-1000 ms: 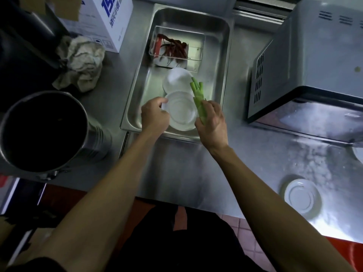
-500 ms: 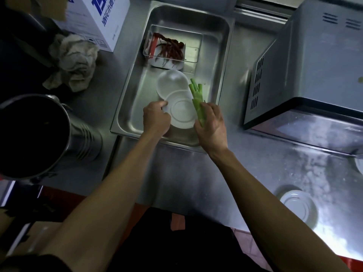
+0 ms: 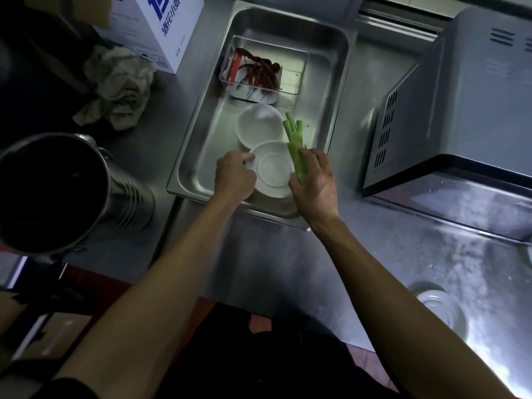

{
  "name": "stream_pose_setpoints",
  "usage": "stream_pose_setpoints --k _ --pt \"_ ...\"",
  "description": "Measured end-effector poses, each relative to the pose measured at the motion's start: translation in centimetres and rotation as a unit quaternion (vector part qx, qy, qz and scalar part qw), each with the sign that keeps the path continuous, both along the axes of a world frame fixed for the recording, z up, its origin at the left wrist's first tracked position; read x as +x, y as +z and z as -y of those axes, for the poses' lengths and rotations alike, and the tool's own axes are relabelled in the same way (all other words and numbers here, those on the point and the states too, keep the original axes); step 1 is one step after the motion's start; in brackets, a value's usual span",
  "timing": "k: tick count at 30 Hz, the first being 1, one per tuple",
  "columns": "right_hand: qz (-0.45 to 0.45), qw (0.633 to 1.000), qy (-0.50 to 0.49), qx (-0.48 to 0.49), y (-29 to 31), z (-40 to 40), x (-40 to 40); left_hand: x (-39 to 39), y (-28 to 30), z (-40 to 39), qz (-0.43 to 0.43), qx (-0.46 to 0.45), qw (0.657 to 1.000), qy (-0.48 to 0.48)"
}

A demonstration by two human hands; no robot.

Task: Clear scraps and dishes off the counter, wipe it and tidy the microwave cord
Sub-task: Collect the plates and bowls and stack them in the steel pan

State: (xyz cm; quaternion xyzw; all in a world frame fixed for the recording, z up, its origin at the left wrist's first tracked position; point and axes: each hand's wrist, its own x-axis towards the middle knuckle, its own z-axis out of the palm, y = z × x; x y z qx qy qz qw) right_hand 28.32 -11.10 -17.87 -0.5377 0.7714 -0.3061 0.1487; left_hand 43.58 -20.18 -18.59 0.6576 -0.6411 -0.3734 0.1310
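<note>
At centre frame, inside a steel tray, the left hand pinches the rim of a white saucer while the right hand grips a green stalk. The saucer should go down flat beside the bowl. Another dish waits at lower right.

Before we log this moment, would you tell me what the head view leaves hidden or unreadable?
- Microwave cord: not in the head view; the grey steel microwave runs off the right edge.
- Inside of the tall steel pot: too dark to tell.
- White saucer with raised ring: its left rim is hidden under the left hand.
- Green stalk's lower end: covered by the right hand.
</note>
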Motion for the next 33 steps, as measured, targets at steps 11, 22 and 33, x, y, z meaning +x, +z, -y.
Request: stream_pose_setpoints --k 11,22,33 --pt "-0.002 1.0 0.007 0.001 -0.4 -0.9 0.6 0.4 -1.1 -1.1 0.001 0.028 1.0 0.013" --pt "-0.004 1.0 0.007 0.007 -0.2 -0.8 0.4 0.7 -1.8 -0.1 -0.008 0.044 0.998 0.04" --pt "-0.004 0.999 0.028 0.024 -0.7 -0.7 0.5 1.1 -2.3 1.9 -0.025 0.035 0.997 0.069"
